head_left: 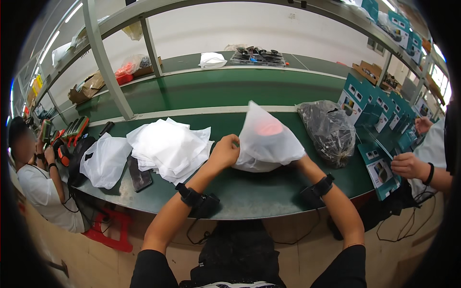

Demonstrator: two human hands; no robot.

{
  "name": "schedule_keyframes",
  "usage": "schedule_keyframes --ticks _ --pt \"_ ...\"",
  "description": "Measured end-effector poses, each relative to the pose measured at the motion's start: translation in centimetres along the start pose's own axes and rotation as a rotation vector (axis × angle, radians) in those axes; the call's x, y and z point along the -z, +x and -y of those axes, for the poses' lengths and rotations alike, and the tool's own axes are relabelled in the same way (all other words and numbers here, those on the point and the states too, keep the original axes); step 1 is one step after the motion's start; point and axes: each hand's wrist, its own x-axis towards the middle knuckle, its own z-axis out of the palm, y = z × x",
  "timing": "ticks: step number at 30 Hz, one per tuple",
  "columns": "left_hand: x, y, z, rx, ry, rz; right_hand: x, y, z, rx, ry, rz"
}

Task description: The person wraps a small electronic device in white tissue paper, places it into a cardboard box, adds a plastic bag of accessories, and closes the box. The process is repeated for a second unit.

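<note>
A thin white translucent bag (261, 144) stands up between my hands over the green bench, with something orange-red showing faintly through it. My left hand (225, 151) is closed at the bag's left edge, its fingers curled and pinching the material. Of my right hand (302, 164) only the wrist end shows at the bag's lower right. Its fingers are hidden by the bag, so whether they are inside it or behind it is unclear. Left of my left hand lies a loose pile of white bags (170, 149).
A dark phone (139, 174) and another white bag (106, 161) lie left of the pile. On the right is a grey plastic bag (330, 132) of dark items, then teal boxes (377, 168) handled by a co-worker (413, 165). Another person (48, 187) sits far left.
</note>
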Motion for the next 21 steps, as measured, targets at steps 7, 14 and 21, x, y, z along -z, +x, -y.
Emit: schedule_keyframes --ticks 7,14,21 --pt "4.2 -4.8 -3.5 -0.424 -0.199 0.27 3.9 -2.4 5.2 0.275 -0.128 0.15" --pt "-1.6 -2.4 -3.3 -0.348 -0.504 0.094 -0.1 -2.9 6.1 0.253 0.278 0.193" --pt "-0.7 -3.5 -2.8 0.315 -1.169 0.302 -0.4 -5.0 9.3 -0.052 -0.184 0.034"
